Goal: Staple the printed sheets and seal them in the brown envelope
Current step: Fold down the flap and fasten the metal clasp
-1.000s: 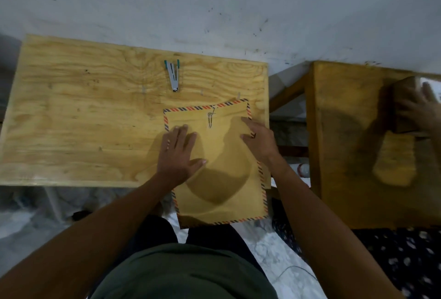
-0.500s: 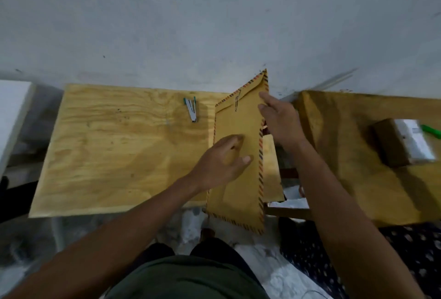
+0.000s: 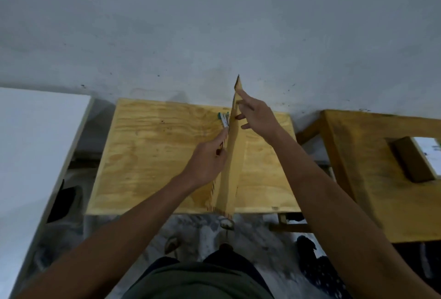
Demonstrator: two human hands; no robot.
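The brown envelope (image 3: 231, 167) with its striped border stands on edge above the plywood table (image 3: 155, 155), turned so I see it nearly edge-on. My left hand (image 3: 207, 162) grips its left side about halfway up. My right hand (image 3: 256, 117) lies against its right face near the top corner, fingers straight and spread. The stapler (image 3: 223, 119) lies at the table's far edge, partly hidden behind the envelope. No printed sheets show outside the envelope.
A second wooden table (image 3: 358, 155) stands to the right, with a brown block (image 3: 410, 162) and a white printed item (image 3: 429, 153) beside it. A white surface (image 3: 35, 143) lies to the left. The grey wall runs just behind both tables.
The envelope lay flat under both hands a second ago. It has been lifted and swung up onto its edge, and my view has shifted back from the table.
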